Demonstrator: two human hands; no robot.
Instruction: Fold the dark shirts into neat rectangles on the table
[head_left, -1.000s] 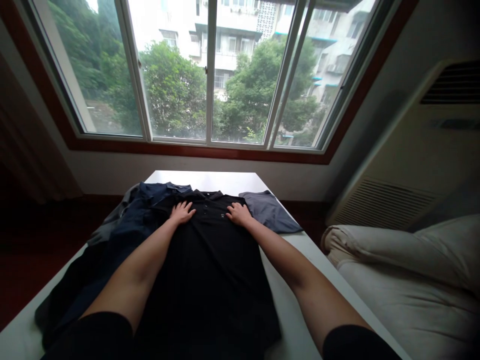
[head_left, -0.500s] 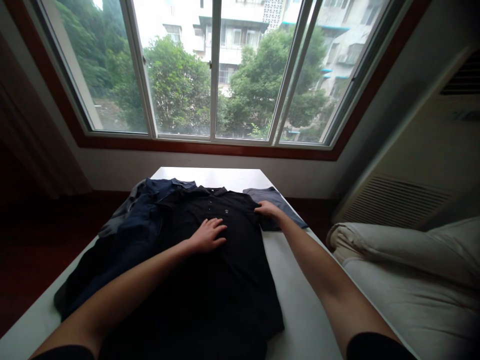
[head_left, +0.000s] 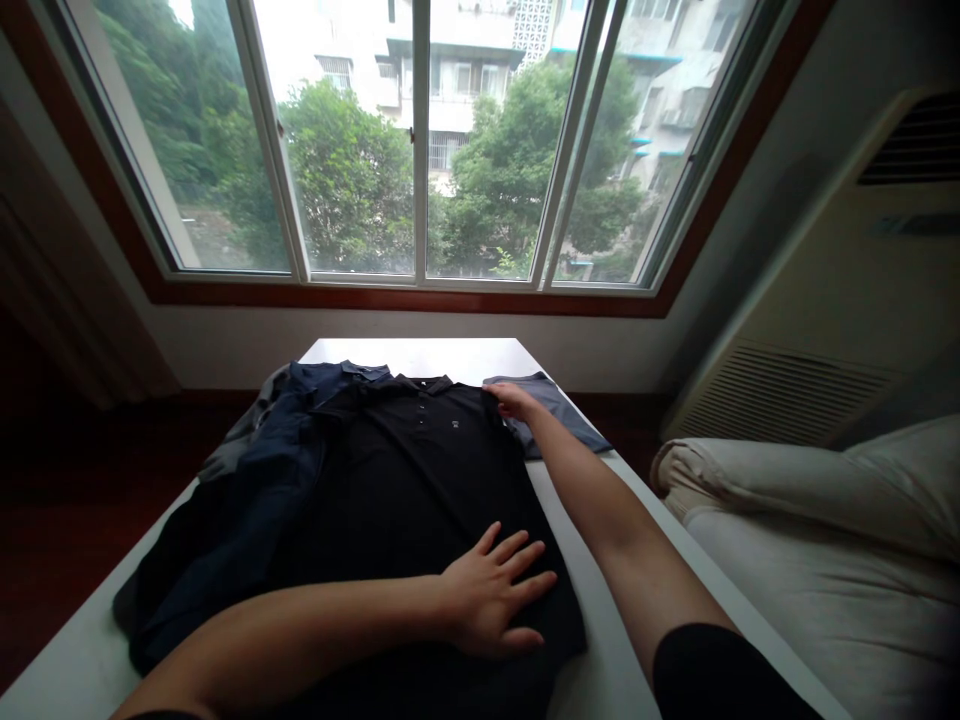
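Observation:
A black polo shirt (head_left: 405, 490) lies spread out on the white table, its collar toward the window and its buttons facing up. My left hand (head_left: 495, 590) rests flat on the lower right part of the shirt, fingers spread. At the shirt's right shoulder, my right hand (head_left: 512, 400) is closed on the edge of the fabric near the sleeve. Partly under the black shirt on the left is a dark blue shirt (head_left: 292, 430). A folded grey garment (head_left: 559, 410) lies beyond my right hand, partly covered by it.
The white table (head_left: 420, 352) reaches toward the window wall. Grey fabric (head_left: 238, 440) lies along the table's left side. A cream padded seat or bedding (head_left: 810, 560) stands close on the right, with a floor-standing air conditioner (head_left: 795, 370) behind it.
My left hand has slid from the shirt's chest down and right to its lower side. My right hand has moved slightly left and away from me, with the sleeve edge drawn inward.

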